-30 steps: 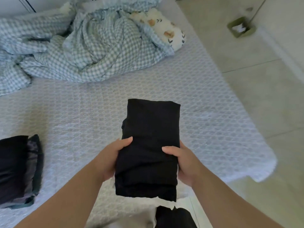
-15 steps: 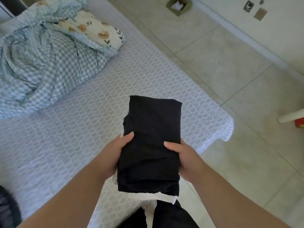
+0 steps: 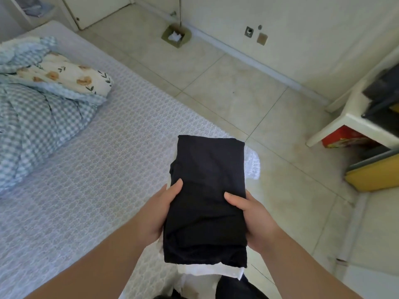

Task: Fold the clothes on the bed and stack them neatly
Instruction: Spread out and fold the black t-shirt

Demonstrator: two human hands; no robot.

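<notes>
Head view: checked blue quilt (image 3: 36, 117) bunched at the bed's (image 3: 97, 180) left. Your left hand (image 3: 155, 214) and right hand (image 3: 252, 219) each clamp a side of the folded black garment (image 3: 207, 199), held above the bed's corner, thumbs on top.

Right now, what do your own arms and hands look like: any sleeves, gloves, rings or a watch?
Both forearms are bare as far up as the picture shows; no sleeve comes into view. The left hand and right hand wear no gloves. I see no watch, bracelet or ring on the visible parts, and the nails look short and unpainted.
</notes>
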